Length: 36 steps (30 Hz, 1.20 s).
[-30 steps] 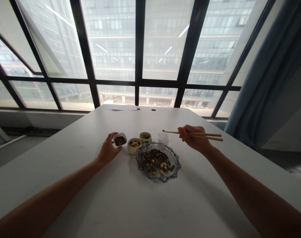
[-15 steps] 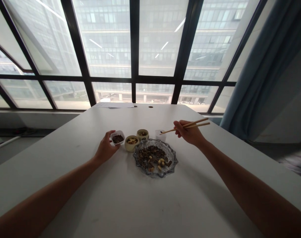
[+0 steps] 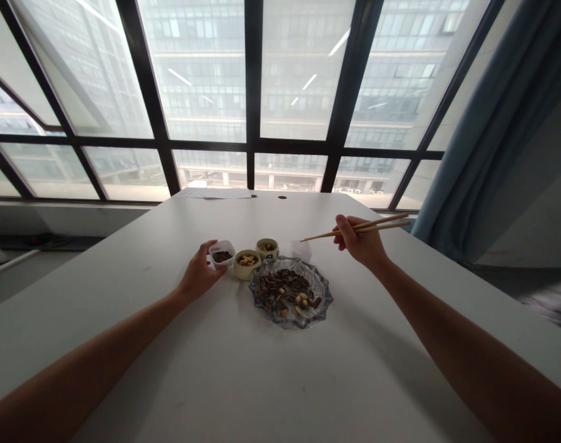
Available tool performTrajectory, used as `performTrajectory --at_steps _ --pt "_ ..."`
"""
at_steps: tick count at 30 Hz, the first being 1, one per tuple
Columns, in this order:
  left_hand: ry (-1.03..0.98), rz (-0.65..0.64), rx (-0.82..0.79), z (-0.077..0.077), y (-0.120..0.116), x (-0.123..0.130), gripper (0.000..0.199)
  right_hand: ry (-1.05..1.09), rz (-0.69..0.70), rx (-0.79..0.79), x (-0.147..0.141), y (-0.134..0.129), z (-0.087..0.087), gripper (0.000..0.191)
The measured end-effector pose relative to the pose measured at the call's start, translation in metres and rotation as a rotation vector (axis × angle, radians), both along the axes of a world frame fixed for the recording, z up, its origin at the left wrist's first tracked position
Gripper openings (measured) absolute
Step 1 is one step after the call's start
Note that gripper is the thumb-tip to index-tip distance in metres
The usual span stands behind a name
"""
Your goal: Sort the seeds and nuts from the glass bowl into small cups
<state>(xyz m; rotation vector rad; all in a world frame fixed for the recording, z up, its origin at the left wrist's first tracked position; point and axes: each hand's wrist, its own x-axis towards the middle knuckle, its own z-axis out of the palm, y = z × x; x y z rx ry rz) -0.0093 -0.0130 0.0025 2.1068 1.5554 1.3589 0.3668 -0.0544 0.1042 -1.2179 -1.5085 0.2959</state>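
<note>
From your left hand, the way right is blocked by a round cream pot of nuts, a second round cream pot behind it, and a wide clear-glass dish with a pointed rim. A small translucent plastic cup stands just behind the dish, below the tips of your pale wooden chopsticks. You have open white tabletop between your forearms and beyond the pots.
</note>
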Motion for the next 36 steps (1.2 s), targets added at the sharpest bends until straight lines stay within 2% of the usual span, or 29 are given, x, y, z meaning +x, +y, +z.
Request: performTrajectory --at_steps 2,5,8,10,14,18,28,32,36 --pt "0.003 -0.004 -0.012 0.001 -0.001 0.0 0.07 0.056 0.072 -0.011 -0.003 -0.003 0.001 0.064" --pt "0.01 0.002 -0.045 0.001 -0.001 0.0 0.074 0.057 0.202 -0.153 -0.009 -0.006 0.002 0.066" --pt "0.01 0.029 -0.102 0.0 0.0 -0.001 0.085 0.013 0.265 -0.244 -0.014 -0.007 -0.001 0.065" --pt "-0.007 0.024 -0.107 -0.002 0.001 -0.002 0.089 -0.01 0.29 -0.265 -0.017 -0.006 -0.004 0.064" --pt "-0.049 -0.019 -0.071 -0.004 0.003 -0.002 0.084 -0.051 0.378 -0.283 -0.02 -0.005 -0.012 0.06" --pt "-0.046 -0.016 -0.098 -0.004 0.004 -0.001 0.082 -0.097 0.446 -0.276 -0.026 -0.008 -0.018 0.054" --pt "-0.028 -0.004 -0.107 -0.005 0.004 0.0 0.077 -0.123 0.433 -0.272 -0.033 -0.014 -0.018 0.053" --pt "-0.028 -0.008 -0.109 -0.006 0.005 -0.001 0.077 -0.014 0.382 -0.269 -0.031 -0.009 -0.019 0.056" --pt "-0.023 -0.002 -0.101 -0.007 0.005 -0.001 0.076 0.192 0.296 -0.26 -0.026 0.001 -0.017 0.058"
